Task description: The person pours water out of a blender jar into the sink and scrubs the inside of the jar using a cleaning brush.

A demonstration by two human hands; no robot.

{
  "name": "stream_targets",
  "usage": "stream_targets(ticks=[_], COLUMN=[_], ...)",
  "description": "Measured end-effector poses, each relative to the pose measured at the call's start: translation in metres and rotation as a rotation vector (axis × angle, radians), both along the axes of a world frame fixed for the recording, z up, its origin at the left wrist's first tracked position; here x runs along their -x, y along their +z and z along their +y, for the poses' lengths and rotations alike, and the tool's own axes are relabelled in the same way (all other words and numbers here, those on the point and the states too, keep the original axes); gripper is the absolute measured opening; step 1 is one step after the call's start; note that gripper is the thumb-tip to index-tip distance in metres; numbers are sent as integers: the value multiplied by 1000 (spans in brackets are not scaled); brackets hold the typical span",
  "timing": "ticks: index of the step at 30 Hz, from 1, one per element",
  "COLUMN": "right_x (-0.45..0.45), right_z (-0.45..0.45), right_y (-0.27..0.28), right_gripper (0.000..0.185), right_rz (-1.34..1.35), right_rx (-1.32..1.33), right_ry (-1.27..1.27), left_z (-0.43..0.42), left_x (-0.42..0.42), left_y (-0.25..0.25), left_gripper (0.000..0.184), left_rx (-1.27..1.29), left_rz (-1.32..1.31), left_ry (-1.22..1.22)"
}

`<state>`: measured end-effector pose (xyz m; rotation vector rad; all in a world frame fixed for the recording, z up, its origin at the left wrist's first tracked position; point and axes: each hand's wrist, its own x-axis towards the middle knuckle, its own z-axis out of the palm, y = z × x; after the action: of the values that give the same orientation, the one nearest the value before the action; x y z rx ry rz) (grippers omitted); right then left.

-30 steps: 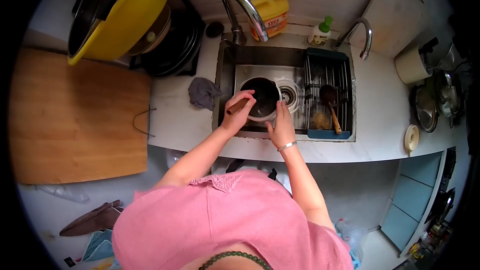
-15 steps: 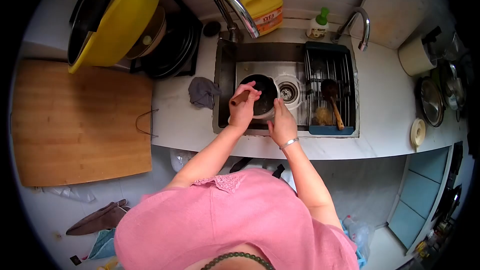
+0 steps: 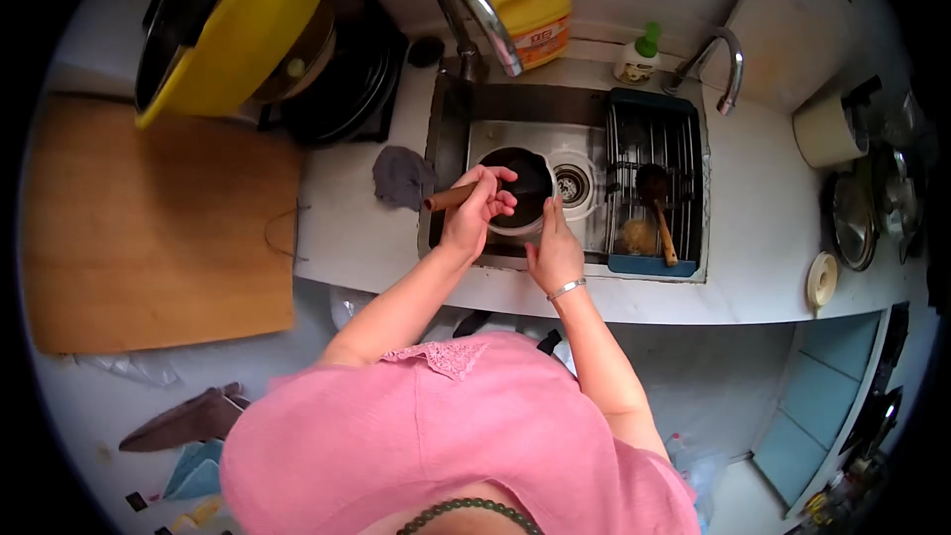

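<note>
In the steel sink (image 3: 495,129) sits a round pot (image 3: 530,170) with a pale rim and dark inside. My left hand (image 3: 475,210) is over the pot's left side, its fingers curled round a brown wooden handle (image 3: 449,198) that sticks out to the left. Whatever is at the handle's other end is hard to make out inside the pot. My right hand (image 3: 558,250) lies with fingers together against the pot's right outer side. Just right of the pot is the sink drain (image 3: 570,183).
A drying rack (image 3: 649,265) with a wooden-handled brush (image 3: 664,233) spans the sink's right side. Two faucets (image 3: 485,15) (image 3: 735,69), a yellow jug (image 3: 540,25) and a pump bottle (image 3: 639,59) stand behind. A grey cloth (image 3: 401,178) and wooden board (image 3: 163,238) are left.
My left hand has shifted on the handle, which now points further left and shows more of its length. My right hand stays against the pot. The camera view has moved slightly.
</note>
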<state>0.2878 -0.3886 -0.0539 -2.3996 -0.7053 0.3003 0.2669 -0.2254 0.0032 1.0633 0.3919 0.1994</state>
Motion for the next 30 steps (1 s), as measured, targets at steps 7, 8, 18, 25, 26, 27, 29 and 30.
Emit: stream_targets(ticks=[7,8,18,25,26,27,29,30], right_x=[1,-2,-3,3,2,1,-1,-2], right_z=[-7,-8,-11,-4,-3,-3,-7,-7], right_y=[-20,-21,-26,-32,-31,-30,-31,-32], right_gripper=[77,76,75,73,72,71,69,68], right_rz=[234,302,349,310,316,322,363,407], right_rx=[-292,-371,-399,-446,-432,-417,-444,-473], right_ry=[-58,-81,-99,-112,-119,-129,-148,-164], left_z=[10,9,25,48,48,50,48,47], left_x=[3,1,11,-38,-42,-44,-38,-34], left_y=[-37,-55,6,-45,-40,-34,-22,-13], left_gripper=[14,14,25,21,21,21,20,20], left_rx=[-320,-248,-202,-250,-294,-497,-639,-776], left_rz=[-133,-115,-117,168,191,137,86,35], left_ry=[-471,-430,-515,-707,-714,-704,-554,-398])
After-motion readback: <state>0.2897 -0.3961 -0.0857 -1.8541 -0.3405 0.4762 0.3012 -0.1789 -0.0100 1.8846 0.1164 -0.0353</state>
